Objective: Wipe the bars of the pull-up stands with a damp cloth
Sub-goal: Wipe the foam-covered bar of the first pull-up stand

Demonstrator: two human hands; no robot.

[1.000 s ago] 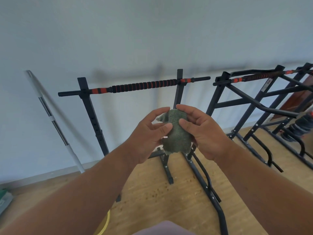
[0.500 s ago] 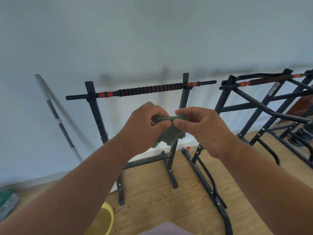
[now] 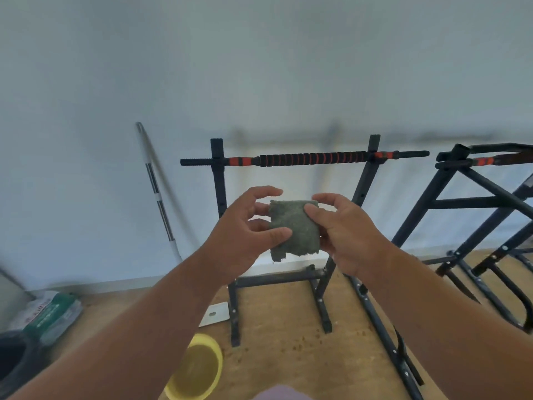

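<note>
A small grey-green cloth [image 3: 297,226] is spread flat between my hands at chest height. My left hand [image 3: 248,226] pinches its left edge with the thumb in front and the fingers behind. My right hand [image 3: 346,232] pinches the right edge the same way. Behind and above the cloth runs the bar [image 3: 311,158] of the nearest pull-up stand [image 3: 219,186], black with orange bands, resting on two black uprights. A second black pull-up stand [image 3: 467,197] is at the right, its bar partly cut off by the frame edge.
A yellow bowl [image 3: 199,368] sits on the wooden floor below my left arm. A white barbell [image 3: 157,194] leans on the wall at the left. A green-and-white sack [image 3: 54,316] and a black tyre-like ring [image 3: 14,359] lie at the far left. A white plate [image 3: 215,314] lies by the stand's foot.
The cloth was bunched between both hands and is now unfolded into a flat square. My view has shifted left and back, so the stand sits further right.
</note>
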